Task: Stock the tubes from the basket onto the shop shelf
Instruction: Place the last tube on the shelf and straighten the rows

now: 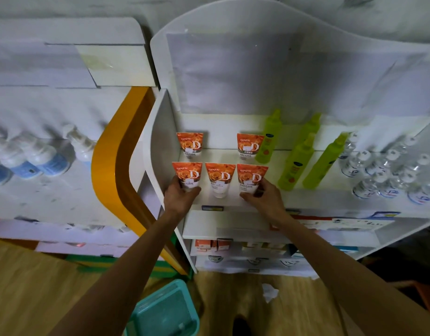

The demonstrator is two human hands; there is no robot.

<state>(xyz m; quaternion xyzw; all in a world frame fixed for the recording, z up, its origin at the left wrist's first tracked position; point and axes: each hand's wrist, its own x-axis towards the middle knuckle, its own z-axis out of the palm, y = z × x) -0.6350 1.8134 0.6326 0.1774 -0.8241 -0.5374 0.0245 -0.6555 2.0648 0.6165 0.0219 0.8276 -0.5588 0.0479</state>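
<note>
On the far left, a neighbouring white display holds blurred white pump bottles with blue bases (27, 158). A curved orange side panel (107, 161) stands between it and the white shop shelf (233, 202). At the shelf's left end the left hand (181, 195) curls its fingers round the cap end of the front-left orange rose-printed squeeze tube (186, 174), which stands upright at the front edge. Behind it stands another orange tube (190, 144). The middle front tube (220, 179) stands free — no hand touches it. The right hand (262, 198) grips the lower end of the front-right tube (251, 177), thumb to its left, fingers to its right; a fifth tube (249, 146) stands behind. Further right come lime-green spray bottles (296, 163), then clear bottles with white caps (383, 173). Down on the wooden floor, between the arms, sits the teal plastic basket (160, 311) — its contents cannot be made out.
</note>
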